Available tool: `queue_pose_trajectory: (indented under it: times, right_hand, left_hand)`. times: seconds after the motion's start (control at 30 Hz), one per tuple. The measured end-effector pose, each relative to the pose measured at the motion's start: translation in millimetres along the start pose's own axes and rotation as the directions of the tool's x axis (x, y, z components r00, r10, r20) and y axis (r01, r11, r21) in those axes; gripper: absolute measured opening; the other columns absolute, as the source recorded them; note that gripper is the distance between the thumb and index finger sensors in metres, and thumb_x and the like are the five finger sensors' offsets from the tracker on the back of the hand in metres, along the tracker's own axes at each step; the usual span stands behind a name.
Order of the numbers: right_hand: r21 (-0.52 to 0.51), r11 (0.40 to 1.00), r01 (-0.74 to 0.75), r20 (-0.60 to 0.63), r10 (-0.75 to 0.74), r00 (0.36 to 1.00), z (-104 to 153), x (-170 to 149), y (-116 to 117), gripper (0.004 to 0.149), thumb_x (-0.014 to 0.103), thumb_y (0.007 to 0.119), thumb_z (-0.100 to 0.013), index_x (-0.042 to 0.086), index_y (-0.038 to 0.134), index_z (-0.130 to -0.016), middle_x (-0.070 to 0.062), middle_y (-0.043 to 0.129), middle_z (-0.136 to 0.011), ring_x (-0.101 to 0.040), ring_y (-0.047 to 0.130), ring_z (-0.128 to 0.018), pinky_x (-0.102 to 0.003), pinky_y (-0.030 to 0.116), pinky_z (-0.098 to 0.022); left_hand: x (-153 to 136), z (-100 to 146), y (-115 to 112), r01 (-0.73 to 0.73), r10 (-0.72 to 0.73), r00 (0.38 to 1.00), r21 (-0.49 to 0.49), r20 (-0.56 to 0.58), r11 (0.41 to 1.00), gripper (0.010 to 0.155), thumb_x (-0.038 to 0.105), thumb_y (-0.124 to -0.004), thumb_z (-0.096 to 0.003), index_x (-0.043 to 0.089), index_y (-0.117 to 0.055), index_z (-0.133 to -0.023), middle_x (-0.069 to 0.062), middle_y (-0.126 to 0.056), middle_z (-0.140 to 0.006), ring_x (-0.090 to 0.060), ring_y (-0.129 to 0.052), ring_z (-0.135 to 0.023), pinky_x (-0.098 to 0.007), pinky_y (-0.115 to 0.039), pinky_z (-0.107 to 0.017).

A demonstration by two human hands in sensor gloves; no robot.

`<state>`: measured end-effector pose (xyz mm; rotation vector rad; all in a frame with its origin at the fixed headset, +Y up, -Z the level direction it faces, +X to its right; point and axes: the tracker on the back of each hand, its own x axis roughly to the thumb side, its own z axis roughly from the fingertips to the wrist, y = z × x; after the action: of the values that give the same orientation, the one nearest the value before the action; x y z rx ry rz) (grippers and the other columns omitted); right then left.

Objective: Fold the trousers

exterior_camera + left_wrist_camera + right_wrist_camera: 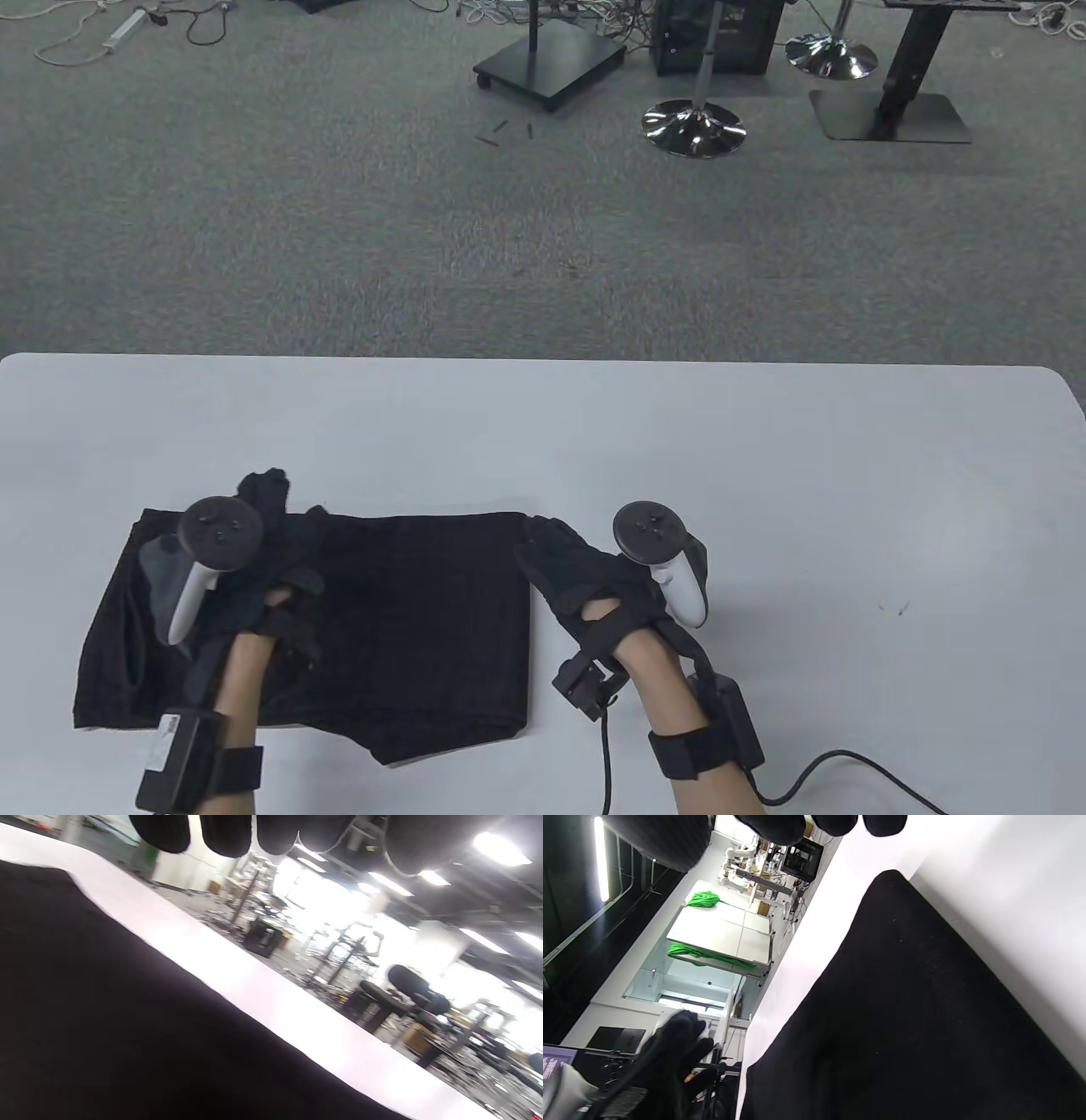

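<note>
Black trousers (pixel 424 620) lie folded into a rough rectangle at the near left of the white table (pixel 764 475). My left hand (pixel 267 501) is over their left part, its fingers reaching to the far edge. In the left wrist view the fingertips (pixel 225 832) hang straight above the dark cloth (pixel 106 1027) and grip nothing. My right hand (pixel 556 556) lies at the trousers' right edge with its fingers spread flat. In the right wrist view the fingertips (pixel 780 825) hang just past a corner of the cloth (pixel 903 1018).
White tabletop stretches to the right and far side of the trousers. A black cable (pixel 848 764) trails from my right wrist across the near right. Beyond the far table edge is grey carpet with chrome stand bases (pixel 693 127) and a black wheeled base (pixel 550 64).
</note>
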<state>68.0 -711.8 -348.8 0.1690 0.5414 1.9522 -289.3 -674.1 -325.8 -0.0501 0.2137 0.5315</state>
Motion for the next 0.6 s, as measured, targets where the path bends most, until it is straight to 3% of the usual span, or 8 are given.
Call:
queue_pose_trajectory:
  times: [0.1, 0.27, 0.43, 0.6]
  right_hand:
    - [-0.009, 1.000, -0.016, -0.037, 0.016, 0.999, -3, -7, 2, 0.068, 0.057, 0.064, -0.054, 0.021, 0.043, -0.106, -0.011, 0.038, -0.115, -0.044, 0.043, -0.104, -0.065, 0.041, -0.073]
    - [-0.036, 0.998, -0.047, -0.100, 0.043, 0.994, -8, -18, 5, 0.068, 0.057, 0.065, -0.053, 0.020, 0.043, -0.106, -0.011, 0.041, -0.114, -0.043, 0.046, -0.103, -0.064, 0.042, -0.073]
    - [-0.035, 0.996, -0.081, -0.155, 0.074, 0.985, -14, -28, 10, 0.068, 0.057, 0.065, -0.053, 0.019, 0.044, -0.106, -0.012, 0.045, -0.112, -0.043, 0.051, -0.101, -0.063, 0.045, -0.072]
    - [-0.040, 0.989, -0.139, -0.191, 0.129, 0.973, -19, -35, 20, 0.068, 0.057, 0.066, -0.053, 0.019, 0.045, -0.105, -0.012, 0.047, -0.111, -0.042, 0.055, -0.099, -0.062, 0.048, -0.072]
  left_hand:
    - [31, 5, -27, 0.028, -0.025, 0.996, -0.042, 0.082, 0.999, 0.077, 0.068, -0.065, -0.0563, 0.037, -0.034, -0.120, 0.009, -0.031, -0.126, -0.030, -0.039, -0.123, -0.060, -0.047, -0.086]
    - [56, 9, -55, 0.082, -0.070, 0.987, -0.080, 0.147, 0.993, 0.077, 0.068, -0.066, -0.0558, 0.038, -0.035, -0.120, 0.010, -0.029, -0.126, -0.030, -0.036, -0.123, -0.060, -0.046, -0.086]
    - [56, 9, -65, 0.055, -0.036, 0.986, -0.117, 0.160, 0.992, 0.077, 0.068, -0.065, -0.0562, 0.038, -0.033, -0.120, 0.011, -0.026, -0.126, -0.030, -0.032, -0.124, -0.060, -0.043, -0.087]
    - [49, 10, -64, 0.051, -0.035, 0.986, -0.094, 0.161, 0.994, 0.077, 0.067, -0.067, -0.0553, 0.037, -0.036, -0.119, 0.010, -0.028, -0.126, -0.030, -0.034, -0.123, -0.061, -0.044, -0.086]
